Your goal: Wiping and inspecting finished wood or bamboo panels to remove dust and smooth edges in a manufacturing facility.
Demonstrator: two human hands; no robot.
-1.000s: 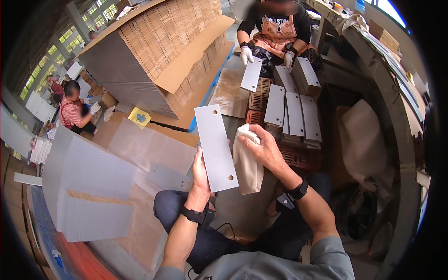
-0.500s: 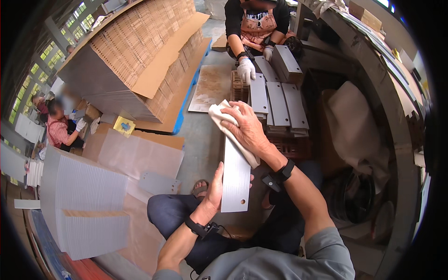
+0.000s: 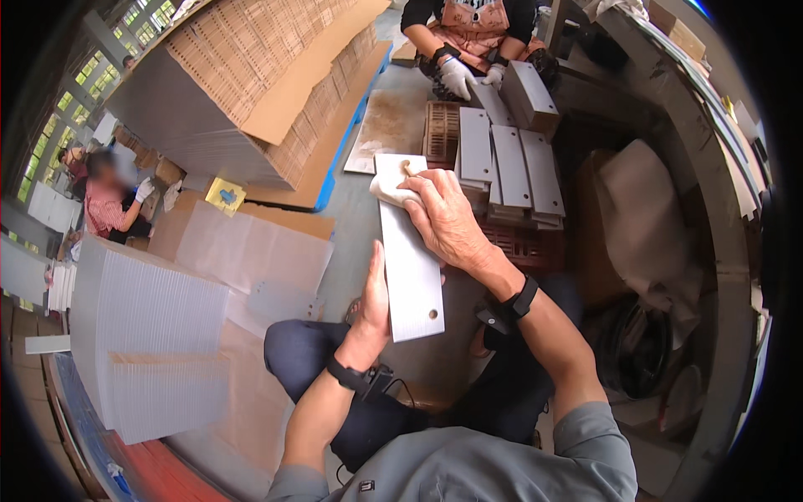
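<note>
My left hand [image 3: 373,303] holds a long white plate [image 3: 410,268] by its left edge, near the lower end. The plate has a small hole at each end and lies tilted over my lap. My right hand [image 3: 443,217] presses a pale cloth [image 3: 390,189] onto the plate's far end. Both wrists wear dark bands.
Red crates [image 3: 527,243] ahead carry rows of grey plates [image 3: 510,167]. A person in white gloves [image 3: 460,77] sits beyond them. A tall stack of cardboard [image 3: 242,92] rises at far left, white corrugated sheets [image 3: 142,335] lie at my left, and another person [image 3: 104,201] sits farther left.
The plate swung from upright in front of me to lying lengthwise over my lap. My right hand with the cloth slid to its far end.
</note>
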